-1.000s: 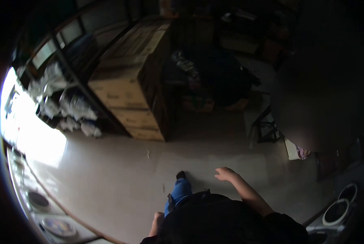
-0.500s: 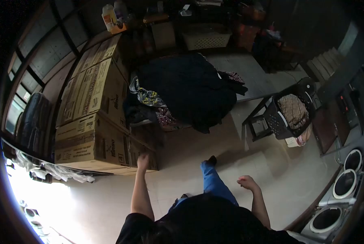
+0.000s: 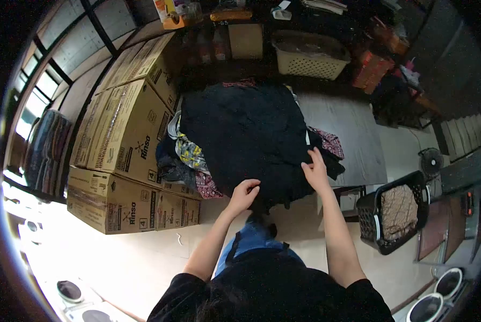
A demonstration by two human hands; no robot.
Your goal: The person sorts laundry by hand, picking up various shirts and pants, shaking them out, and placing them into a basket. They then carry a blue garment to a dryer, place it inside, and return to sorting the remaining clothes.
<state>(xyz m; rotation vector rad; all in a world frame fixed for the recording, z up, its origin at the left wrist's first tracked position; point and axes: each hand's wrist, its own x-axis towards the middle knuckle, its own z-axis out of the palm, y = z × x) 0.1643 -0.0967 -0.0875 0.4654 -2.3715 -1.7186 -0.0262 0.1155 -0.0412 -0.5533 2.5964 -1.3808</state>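
A large black cloth (image 3: 246, 129) is spread over a pile of clothes on a grey table. My left hand (image 3: 243, 197) is at its near edge, fingers bent and slightly apart with nothing visible in them. Over the right part of the cloth, near a small white tag (image 3: 307, 138), my right hand (image 3: 316, 172) is open with its fingers spread. From under the black cloth stick out a yellow-and-grey patterned garment (image 3: 191, 153) on the left and a red-and-white patterned one (image 3: 329, 142) on the right.
Stacked cardboard boxes (image 3: 135, 129) stand left of the pile. A black laundry basket (image 3: 382, 239) with a brown patterned cloth (image 3: 400, 212) is at the right, by a small fan (image 3: 430, 160). Behind the table are a beige basket (image 3: 310, 63) and a red box (image 3: 373, 70). Front-loading machines (image 3: 447, 282) line the lower right.
I have moved forward to the table. Both hands, earlier swinging at my sides over the floor, are now raised in front of me at the black cloth.
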